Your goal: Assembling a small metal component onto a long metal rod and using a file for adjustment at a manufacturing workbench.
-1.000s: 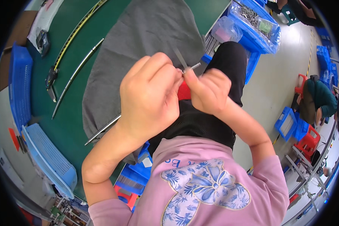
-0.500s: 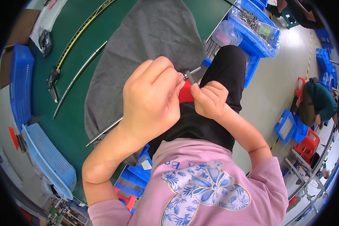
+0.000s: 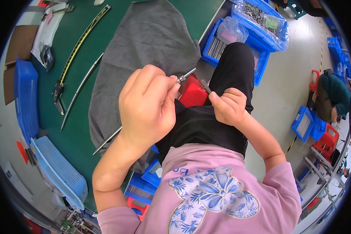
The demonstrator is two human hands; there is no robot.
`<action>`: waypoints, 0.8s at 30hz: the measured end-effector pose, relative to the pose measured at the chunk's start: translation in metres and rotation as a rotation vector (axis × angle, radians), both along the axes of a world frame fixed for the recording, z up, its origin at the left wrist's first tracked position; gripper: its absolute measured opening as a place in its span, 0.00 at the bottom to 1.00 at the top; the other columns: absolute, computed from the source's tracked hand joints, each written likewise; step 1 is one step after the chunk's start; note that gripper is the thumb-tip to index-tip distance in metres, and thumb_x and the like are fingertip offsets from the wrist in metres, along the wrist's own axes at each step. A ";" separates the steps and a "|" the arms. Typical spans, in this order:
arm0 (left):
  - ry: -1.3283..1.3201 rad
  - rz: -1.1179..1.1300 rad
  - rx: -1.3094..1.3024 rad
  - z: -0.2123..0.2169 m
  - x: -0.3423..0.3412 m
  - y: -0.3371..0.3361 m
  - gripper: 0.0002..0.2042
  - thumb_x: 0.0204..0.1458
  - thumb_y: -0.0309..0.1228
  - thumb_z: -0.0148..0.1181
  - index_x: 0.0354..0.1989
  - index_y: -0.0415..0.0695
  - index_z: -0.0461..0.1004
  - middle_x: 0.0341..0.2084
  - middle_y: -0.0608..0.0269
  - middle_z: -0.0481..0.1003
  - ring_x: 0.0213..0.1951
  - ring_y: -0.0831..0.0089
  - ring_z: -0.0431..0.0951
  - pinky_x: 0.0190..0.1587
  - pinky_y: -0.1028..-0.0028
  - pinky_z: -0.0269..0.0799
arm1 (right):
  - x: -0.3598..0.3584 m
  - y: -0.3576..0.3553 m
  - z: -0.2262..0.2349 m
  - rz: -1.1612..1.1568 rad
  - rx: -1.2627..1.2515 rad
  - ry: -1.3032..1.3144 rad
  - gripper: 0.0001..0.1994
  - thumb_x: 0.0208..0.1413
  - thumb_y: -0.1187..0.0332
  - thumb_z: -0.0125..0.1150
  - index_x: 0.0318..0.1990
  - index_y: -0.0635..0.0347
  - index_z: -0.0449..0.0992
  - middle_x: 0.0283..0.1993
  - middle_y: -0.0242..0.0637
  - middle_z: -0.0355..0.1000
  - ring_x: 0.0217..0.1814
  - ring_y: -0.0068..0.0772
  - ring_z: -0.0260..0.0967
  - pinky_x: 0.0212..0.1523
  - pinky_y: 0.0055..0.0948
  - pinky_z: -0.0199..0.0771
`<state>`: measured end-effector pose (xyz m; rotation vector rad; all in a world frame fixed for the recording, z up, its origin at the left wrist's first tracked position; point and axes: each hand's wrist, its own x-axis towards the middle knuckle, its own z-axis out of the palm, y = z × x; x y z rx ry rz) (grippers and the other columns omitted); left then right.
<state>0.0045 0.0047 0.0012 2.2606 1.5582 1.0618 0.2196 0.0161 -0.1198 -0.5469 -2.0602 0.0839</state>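
Observation:
My left hand is closed around a slender metal rod. One end, with a stepped collar, sticks out past the thumb and fingertips; the other emerges below the wrist over the grey cloth. Between the thumb and curled fingers of my right hand is a small flat metal strip, its lower part hidden by the hand. A gap separates the strip from the rod's collared end. Beneath both hands, a red block-like object sits by my lap.
On the green table lie another thin rod and a long caliper-like tool. Blue baskets line the left edge. Beyond my knee stand blue bins with metal parts. A person bends at the far right.
The flat strip has come away from the rod's collared end. My right hand has shifted right and slightly down, while my left hand moved left with the rod. More of the red object shows.

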 end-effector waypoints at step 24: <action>-0.028 0.050 0.001 -0.003 0.002 0.000 0.08 0.37 0.17 0.66 0.26 0.40 0.74 0.23 0.61 0.70 0.25 0.62 0.72 0.27 0.68 0.66 | -0.028 -0.018 0.063 0.018 -0.510 0.148 0.25 0.44 0.81 0.64 0.55 0.63 0.75 0.26 0.35 0.75 0.12 0.28 0.58 0.16 0.27 0.61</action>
